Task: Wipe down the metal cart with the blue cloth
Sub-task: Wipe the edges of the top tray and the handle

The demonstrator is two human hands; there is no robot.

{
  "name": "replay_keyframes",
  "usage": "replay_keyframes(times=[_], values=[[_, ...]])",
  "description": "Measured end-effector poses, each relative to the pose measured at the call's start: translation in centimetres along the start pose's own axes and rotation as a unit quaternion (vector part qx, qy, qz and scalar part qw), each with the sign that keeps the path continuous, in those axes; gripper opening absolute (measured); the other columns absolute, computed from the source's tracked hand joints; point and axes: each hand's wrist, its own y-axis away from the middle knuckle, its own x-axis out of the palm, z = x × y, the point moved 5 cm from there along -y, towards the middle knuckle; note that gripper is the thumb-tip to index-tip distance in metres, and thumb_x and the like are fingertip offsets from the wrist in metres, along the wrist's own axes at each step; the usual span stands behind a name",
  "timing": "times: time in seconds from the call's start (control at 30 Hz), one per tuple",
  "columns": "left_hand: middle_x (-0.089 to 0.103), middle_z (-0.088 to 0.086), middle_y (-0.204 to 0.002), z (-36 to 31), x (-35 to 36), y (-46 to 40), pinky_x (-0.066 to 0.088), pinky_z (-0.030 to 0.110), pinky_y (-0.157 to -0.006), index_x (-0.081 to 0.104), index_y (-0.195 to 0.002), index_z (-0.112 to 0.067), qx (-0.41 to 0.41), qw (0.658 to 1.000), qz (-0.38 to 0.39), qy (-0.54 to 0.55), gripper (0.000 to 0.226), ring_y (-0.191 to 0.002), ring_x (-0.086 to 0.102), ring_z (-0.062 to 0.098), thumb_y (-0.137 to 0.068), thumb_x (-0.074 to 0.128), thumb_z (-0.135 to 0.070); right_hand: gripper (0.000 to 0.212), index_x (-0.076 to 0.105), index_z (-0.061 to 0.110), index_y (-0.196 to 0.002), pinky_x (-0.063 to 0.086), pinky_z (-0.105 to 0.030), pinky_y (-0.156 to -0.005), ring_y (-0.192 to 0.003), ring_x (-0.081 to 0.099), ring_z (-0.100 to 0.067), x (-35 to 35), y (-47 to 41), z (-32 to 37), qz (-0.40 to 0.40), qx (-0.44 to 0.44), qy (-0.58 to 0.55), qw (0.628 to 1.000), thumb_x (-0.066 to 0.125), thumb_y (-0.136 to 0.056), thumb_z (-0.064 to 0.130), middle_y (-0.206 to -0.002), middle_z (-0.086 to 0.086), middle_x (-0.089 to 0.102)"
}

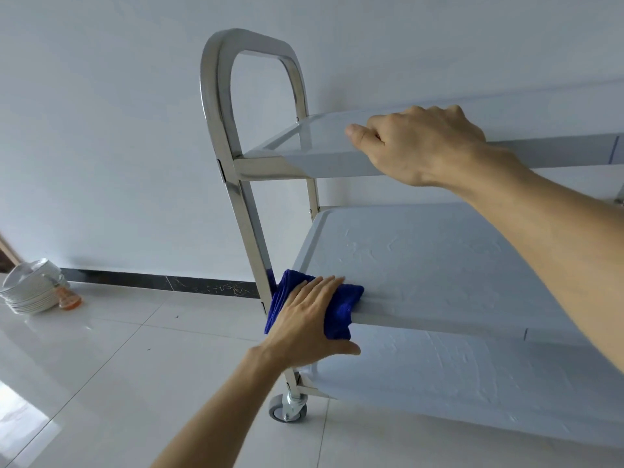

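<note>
Metal cart [233, 170] cut off rightward; blue cloth [344, 305] partly under left hand [304, 324].

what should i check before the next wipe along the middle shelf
1. Blue cloth under the left hand, lying on the middle shelf corner: ok.
2. Right hand gripping the top shelf edge to steady the cart: ok.
3. Middle shelf ahead of the cloth bare: ok.
4. Caster locked: cannot tell.
5. Stack of plates on the floor away from the cart: ok.
</note>
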Motion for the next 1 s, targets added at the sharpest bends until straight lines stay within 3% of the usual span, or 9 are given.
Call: replay_keyframes(times=[0.07, 0.17, 0.3, 0.43, 0.53, 0.7, 0.8, 0.87, 1.0], values=[[0.026, -0.016, -0.158, 0.5, -0.8, -0.3, 0.014, 0.030, -0.121, 0.021, -0.152, -0.035, -0.038, 0.993, 0.065, 0.093, 0.097, -0.143, 0.018, 0.002, -0.073, 0.047, -0.086, 0.055, 0.053, 0.025, -0.091, 0.025, -0.044, -0.083, -0.090, 0.049, -0.035, -0.2, 0.0, 0.0, -0.004, -0.001, -0.017, 1.000, 0.016, -0.099, 0.065, -0.097, -0.007, 0.060], [0.023, -0.012, -0.161, 0.8, -2.0, -0.9, 0.006, 0.018, -0.116, 0.033, -0.151, -0.028, -0.060, 0.973, 0.127, 0.184, 0.048, -0.143, 0.015, -0.004, -0.105, 0.025, -0.041, 0.044, 0.062, 0.034, -0.107, 0.028, -0.040, -0.083, -0.105, 0.058, -0.032, -1.0, 0.5, -0.1, -0.047, -0.011, -0.080, 0.996, 0.035, -0.095, 0.066, -0.113, 0.004, 0.066], [0.037, -0.004, -0.155, 0.4, -3.6, -2.2, 0.020, 0.029, -0.117, 0.035, -0.149, -0.025, -0.050, 0.987, 0.141, 0.065, 0.057, -0.144, 0.029, 0.018, -0.096, 0.033, -0.004, 0.040, 0.066, 0.036, -0.104, 0.032, -0.036, -0.081, -0.105, 0.061, -0.026, -1.3, 0.9, -0.3, -0.055, -0.012, -0.118, 0.991, 0.046, -0.091, 0.068, -0.093, 0.017, 0.055], [0.046, 0.007, -0.149, 1.2, -5.1, -3.9, 0.006, 0.049, -0.122, 0.026, -0.152, -0.022, -0.044, 0.975, 0.166, -0.145, 0.064, -0.147, 0.025, 0.028, -0.093, 0.049, -0.024, 0.032, 0.068, 0.030, -0.102, 0.037, -0.036, -0.080, -0.105, 0.059, -0.026, -1.7, 1.5, 0.2, -0.114, -0.058, -0.113, 0.985, 0.051, -0.094, 0.056, -0.095, 0.016, 0.061], [0.058, 0.009, -0.127, 2.0, -5.2, -4.7, 0.032, 0.044, -0.108, 0.042, -0.138, -0.014, -0.083, 0.967, 0.215, -0.111, 0.046, -0.121, 0.052, 0.031, -0.095, 0.052, -0.029, 0.021, 0.070, 0.018, -0.100, 0.040, -0.034, -0.084, -0.104, 0.057, -0.028, -2.3, 3.0, 0.9, -0.209, -0.137, -0.120, 0.961, 0.057, -0.096, 0.033, -0.098, 0.004, 0.070], [0.056, 0.007, -0.123, 2.7, -4.6, -5.7, 0.048, 0.044, -0.095, 0.048, -0.133, -0.013, -0.072, 0.962, 0.245, -0.099, 0.043, -0.109, 0.056, 0.029, -0.095, 0.054, -0.032, 0.015, 0.069, 0.002, -0.090, 0.046, -0.045, -0.081, -0.090, 0.059, -0.035, 0.4, 8.2, 2.7, -0.323, -0.281, -0.094, 0.899, 0.056, -0.095, 0.007, -0.092, -0.012, 0.067], [0.059, 0.008, -0.117, 3.0, -4.4, -6.0, 0.051, 0.045, -0.094, 0.051, -0.128, -0.011, -0.066, 0.960, 0.256, -0.091, 0.039, -0.105, 0.059, 0.029, -0.095, 0.054, -0.032, 0.010, 0.070, 0.005, -0.090, 0.047, -0.043, -0.078, -0.086, 0.059, -0.032, 6.0, 9.8, 2.8, -0.214, -0.250, -0.110, 0.938, 0.060, -0.093, 0.006, -0.091, -0.008, 0.067], [0.056, 0.008, -0.112, 3.0, -4.5, -5.9, 0.049, 0.042, -0.091, 0.054, -0.122, -0.010, -0.056, 0.964, 0.242, -0.093, 0.035, -0.103, 0.054, 0.027, -0.095, 0.054, -0.032, 0.011, 0.071, 0.009, -0.100, 0.047, -0.041, -0.086, -0.097, 0.059, -0.030, 10.7, 9.5, 1.9, -0.064, -0.117, -0.180, 0.975, 0.062, -0.094, 0.013, -0.100, -0.004, 0.068], [0.045, 0.005, -0.108, 2.8, -4.8, -5.5, 0.040, 0.035, -0.088, 0.056, -0.113, -0.011, -0.053, 0.976, 0.194, -0.080, 0.029, -0.108, 0.038, 0.023, -0.093, 0.058, -0.031, 0.044, 0.064, 0.018, -0.124, 0.039, -0.032, -0.101, -0.120, 0.047, -0.024, 18.3, 10.6, 1.3, 0.222, 0.133, -0.268, 0.928, 0.057, -0.094, 0.049, -0.124, -0.004, 0.057]])
